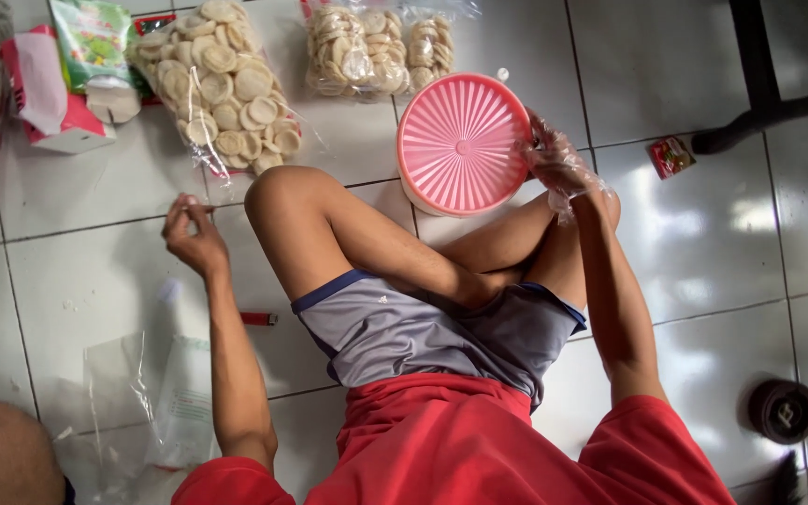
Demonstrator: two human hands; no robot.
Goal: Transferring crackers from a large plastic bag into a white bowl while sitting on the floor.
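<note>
Two hands over white floor tiles (95, 271): right grip (554, 159) pinching pink lid (460, 145), left grip (191, 234) pressed together.

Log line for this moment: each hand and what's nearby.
left hand: raised, pinching something too small to tell | right hand: in clear plastic glove, on pink lid edge | cracker bags: on floor ahead

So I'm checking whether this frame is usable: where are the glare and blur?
Head view: bright glare patches on the glossy floor tiles right of the knee; the gloved right hand on the pink lid looks slightly smeared; the left hand is sharper.
</note>
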